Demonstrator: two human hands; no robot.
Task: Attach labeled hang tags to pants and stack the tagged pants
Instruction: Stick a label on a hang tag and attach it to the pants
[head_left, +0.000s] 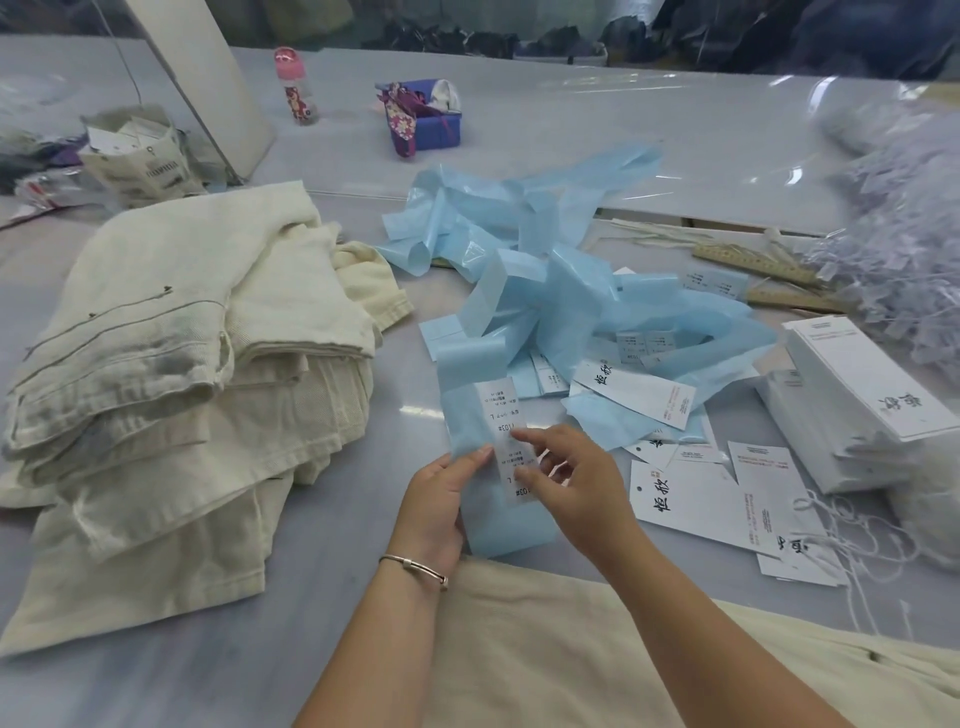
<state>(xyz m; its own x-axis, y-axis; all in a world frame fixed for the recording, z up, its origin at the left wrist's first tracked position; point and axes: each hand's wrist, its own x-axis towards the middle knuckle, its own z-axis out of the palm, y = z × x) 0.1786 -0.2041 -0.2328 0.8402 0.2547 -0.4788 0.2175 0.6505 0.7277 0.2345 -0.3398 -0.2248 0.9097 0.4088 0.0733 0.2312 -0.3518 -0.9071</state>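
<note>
Near the table's (332, 691) front edge, the left hand (436, 499) grips a blue backing strip (470, 384) from below while the right hand's (569, 480) fingertips pinch its white label (506, 415), beside stacked pants (171, 332).

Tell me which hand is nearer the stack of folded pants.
Left. The left hand holds the blue label strip just right of the stack of folded pants; the right hand is farther right, beyond the strip.

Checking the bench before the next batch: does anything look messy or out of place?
Yes. Spent blue backing strips lie tangled mid-table, partly burying loose hang tags. White strings trail loose at the right.
</note>
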